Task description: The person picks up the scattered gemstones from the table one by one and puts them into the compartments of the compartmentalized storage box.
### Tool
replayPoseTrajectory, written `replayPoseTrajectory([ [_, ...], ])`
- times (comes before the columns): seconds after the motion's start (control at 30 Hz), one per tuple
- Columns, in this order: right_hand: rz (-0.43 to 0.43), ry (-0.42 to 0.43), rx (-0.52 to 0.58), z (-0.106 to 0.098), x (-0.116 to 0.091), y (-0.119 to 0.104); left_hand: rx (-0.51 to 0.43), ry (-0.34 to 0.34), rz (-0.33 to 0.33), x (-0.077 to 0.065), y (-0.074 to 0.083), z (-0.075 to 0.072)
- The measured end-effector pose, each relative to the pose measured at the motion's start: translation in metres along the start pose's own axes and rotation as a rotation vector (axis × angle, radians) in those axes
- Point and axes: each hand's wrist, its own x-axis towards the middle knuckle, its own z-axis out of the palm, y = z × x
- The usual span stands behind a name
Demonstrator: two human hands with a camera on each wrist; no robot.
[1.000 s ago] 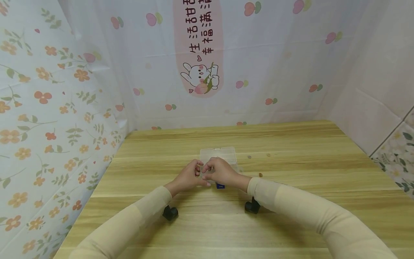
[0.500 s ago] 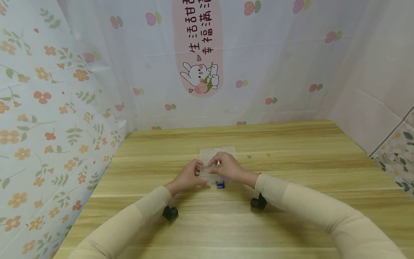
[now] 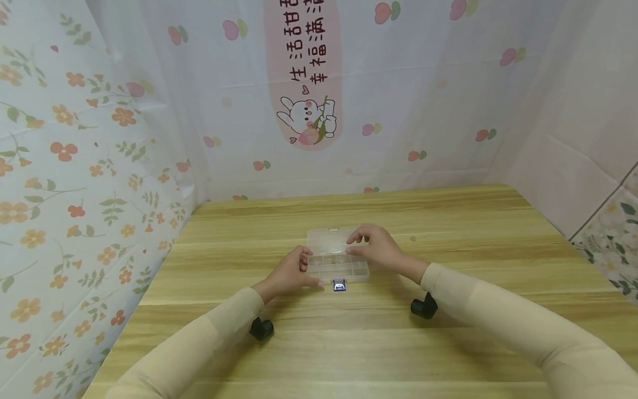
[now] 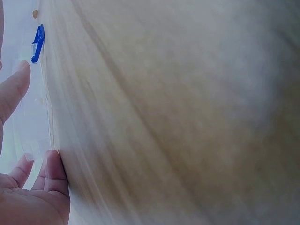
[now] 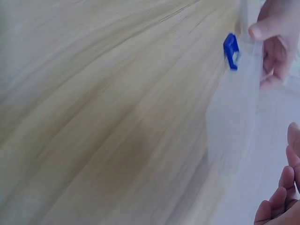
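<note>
Clear box (image 3: 361,270) is sitting lid-open on the bench (image 3: 319,343), its compts. (image 3: 326,274) now showing, likely easier to reach, as your R hand (image 3: 379,245) is shifting right, fingers loose, apparently empty; your L hand (image 3: 289,270) is gripping the left end. You're seeing: 1 box, 1 blue latch (image 3: 339,285), 1 small pc. (image 3: 412,238) on the bench, 2 hands.

Clear divided box (image 3: 341,271), lid (image 3: 326,241) open, blue front latch (image 3: 339,286).

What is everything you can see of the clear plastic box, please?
The clear, rectangular plastic box lies open on the wood-grain table, its clear lid folded back, dividers forming small compartments. A blue plastic clasp sits at its front edge. The left grip holds its left end.
</note>
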Motion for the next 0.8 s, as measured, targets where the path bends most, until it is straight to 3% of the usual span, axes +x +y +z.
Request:
replayPoseTrajectory([
  [0.43,0.103,0.099,-0.018,-0.037,-0.014,0.033,0.011,-0.004,-0.005,-0.001,0.0,0.0],
  [0.8,0.151,0.132,-0.05,-0.062,-0.022,0.061,0.031,-0.005,-0.007,-0.001,0.001,0.0],
])
